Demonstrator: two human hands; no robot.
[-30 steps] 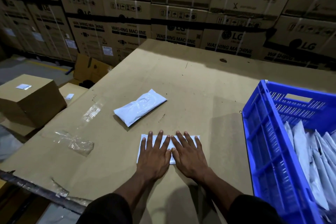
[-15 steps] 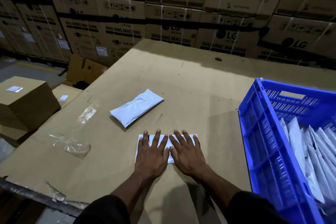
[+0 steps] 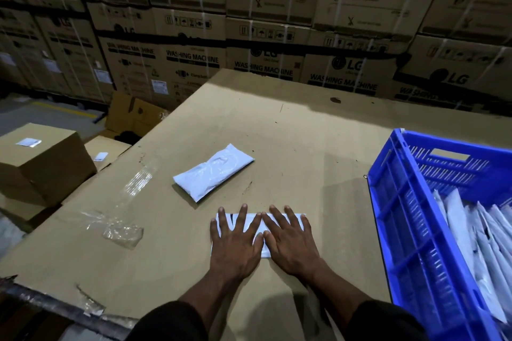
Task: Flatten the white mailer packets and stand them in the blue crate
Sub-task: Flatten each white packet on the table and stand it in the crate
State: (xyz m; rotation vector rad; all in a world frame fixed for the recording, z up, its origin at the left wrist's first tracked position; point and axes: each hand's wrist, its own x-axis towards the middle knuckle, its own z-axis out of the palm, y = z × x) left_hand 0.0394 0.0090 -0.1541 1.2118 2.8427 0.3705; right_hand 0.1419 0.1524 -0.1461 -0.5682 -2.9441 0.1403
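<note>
Nothing has been shifted over the last second: the flat white mailer packet [image 3: 279, 223], at lower centre, is still pressed under the left hand [image 3: 235, 243] and right hand [image 3: 291, 241], fingers spread flat. Flattening is judged nearly finished; the blue plastic crate [image 3: 399, 219] stands at right.

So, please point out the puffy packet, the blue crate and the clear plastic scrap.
puffy packet [image 3: 212, 172]: head view, its middle.
blue crate [image 3: 399, 203]: head view, left wall.
clear plastic scrap [image 3: 122, 233]: head view, crumpled end.
</note>
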